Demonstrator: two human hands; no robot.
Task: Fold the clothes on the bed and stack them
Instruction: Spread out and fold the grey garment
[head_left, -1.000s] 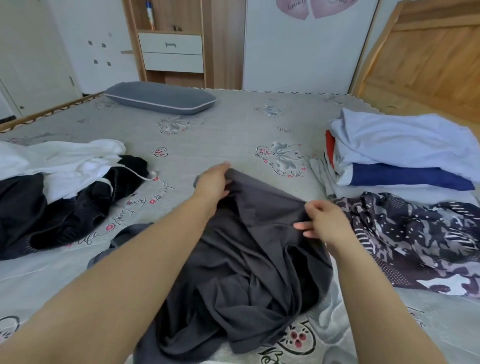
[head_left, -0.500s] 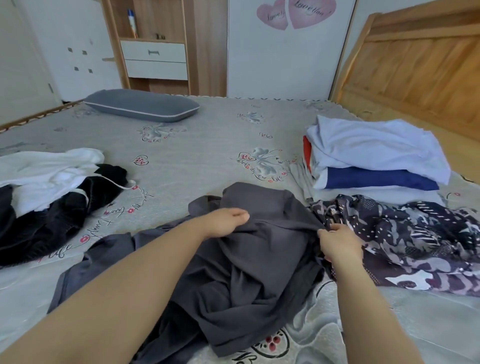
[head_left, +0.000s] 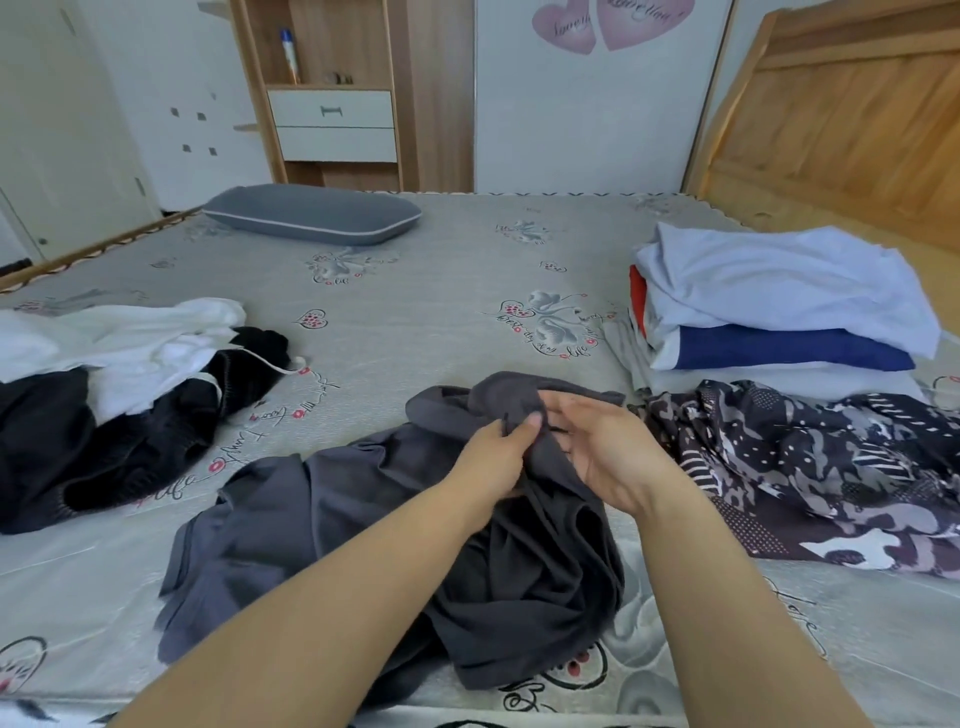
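At the far left of the bed (head_left: 415, 322), a white garment (head_left: 130, 348) lies crumpled on top of a black garment (head_left: 104, 447), both unfolded. The bed's grey cover carries printed script beside small red hearts; "life" can be made out near the black garment, the rest is too curled to read. Behind, a grey pillow (head_left: 311, 214) lies along the far edge.

In the middle, the dark grey garment (head_left: 363, 519) is spread in a rumpled heap, its long axis running from the near left up toward the far right, where one end is gathered and raised. The left hand (head_left: 493, 457) pinches that raised end with thumb and fingers. The right hand (head_left: 597, 452), palm turned toward the left, curls its fingers round the same bunched cloth.

Just right of it lies a patterned garment (head_left: 805, 457), unfolded. Behind that stands the stack of folded clothes (head_left: 779, 317), pale blue on top, dark blue beneath. On the wall, pink hearts (head_left: 608, 23) bear writing, mirrored and unclear.
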